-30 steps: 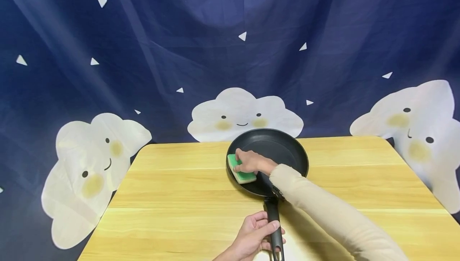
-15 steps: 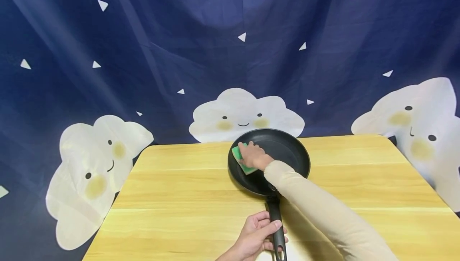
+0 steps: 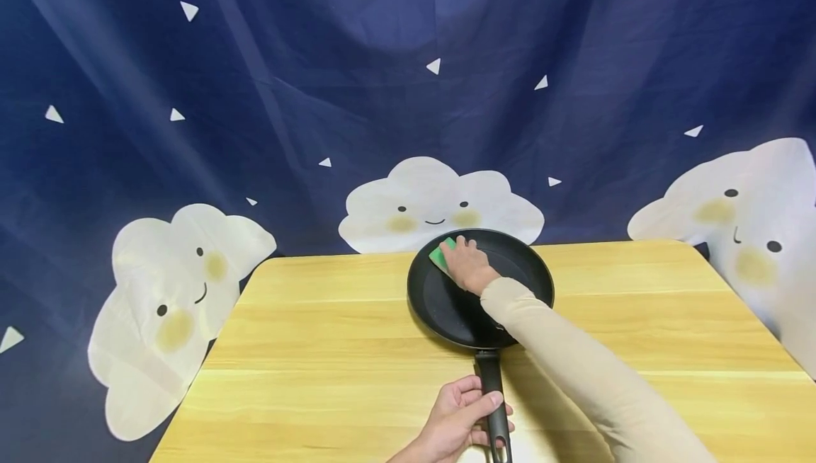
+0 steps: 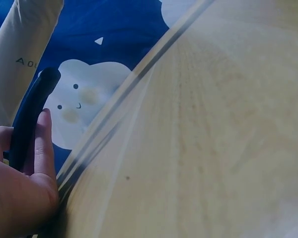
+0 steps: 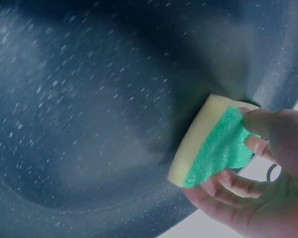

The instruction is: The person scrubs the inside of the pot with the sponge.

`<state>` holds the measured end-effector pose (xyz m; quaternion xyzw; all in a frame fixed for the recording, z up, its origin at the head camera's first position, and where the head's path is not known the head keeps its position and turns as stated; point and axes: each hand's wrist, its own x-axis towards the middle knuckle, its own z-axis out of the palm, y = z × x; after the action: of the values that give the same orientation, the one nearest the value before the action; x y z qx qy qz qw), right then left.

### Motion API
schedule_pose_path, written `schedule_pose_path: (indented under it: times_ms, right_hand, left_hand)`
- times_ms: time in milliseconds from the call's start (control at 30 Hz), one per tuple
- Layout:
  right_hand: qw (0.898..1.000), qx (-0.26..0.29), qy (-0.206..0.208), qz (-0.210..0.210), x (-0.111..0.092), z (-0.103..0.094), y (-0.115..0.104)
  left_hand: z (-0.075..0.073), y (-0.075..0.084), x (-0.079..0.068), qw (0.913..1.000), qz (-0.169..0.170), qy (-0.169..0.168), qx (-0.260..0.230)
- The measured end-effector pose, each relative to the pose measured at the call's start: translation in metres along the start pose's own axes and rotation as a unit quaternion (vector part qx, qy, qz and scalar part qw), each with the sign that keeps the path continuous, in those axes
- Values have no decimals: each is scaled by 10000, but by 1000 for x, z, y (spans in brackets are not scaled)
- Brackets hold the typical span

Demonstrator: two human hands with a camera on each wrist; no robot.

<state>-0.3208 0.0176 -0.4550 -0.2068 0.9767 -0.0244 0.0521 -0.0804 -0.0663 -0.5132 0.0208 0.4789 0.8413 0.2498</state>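
A black frying pan [image 3: 446,311] lies over the wooden table, its handle [image 3: 491,374] pointing toward me. My left hand [image 3: 455,417] grips that handle, thumb on top and fingers wrapped beneath; the left wrist view also shows the handle [image 4: 32,114] in this hand. Inside the pan, near its far left wall, my right hand [image 3: 468,265] holds a green and cream sponge [image 3: 440,258]. In the right wrist view, thumb and fingers clasp the sponge [image 5: 218,144] from both sides, its cream face down against the speckled pan surface [image 5: 89,124].
The wooden table [image 3: 319,350] stretches out on both sides of the pan. Behind it hangs a dark blue curtain [image 3: 382,95] with white clouds and small triangles. My right sleeve [image 3: 574,350] crosses over the pan's right front rim.
My right hand has slid the sponge from the pan's left side up toward its far rim. The left hand keeps its grip on the handle, and the pan stays nearly in place.
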Motion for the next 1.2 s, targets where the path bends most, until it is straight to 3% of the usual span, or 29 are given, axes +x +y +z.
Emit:
schedule_pose_path:
  times_ms: [300,533,833,1000,1200]
  right_hand:
    - [9970,-707,275,160,-10,-3,20]
    - [9967,-689,300,324,-20,-5,40]
    - [9974,-529,-146,475,-34,-11,54]
    - [9961,-294,-621,555,-39,-14,59]
    - [9939,-167,-1013,391,-51,-21,58]
  left_hand:
    - [5,0,0,9999,-82,77,30]
    - [7,0,1,9997,-137,191,92]
    - [5,-1,-1,9993,-120,318,124]
    - [4,0,-1,9993,-78,331,145]
    - [1,1,-1,9992,-146,336,175]
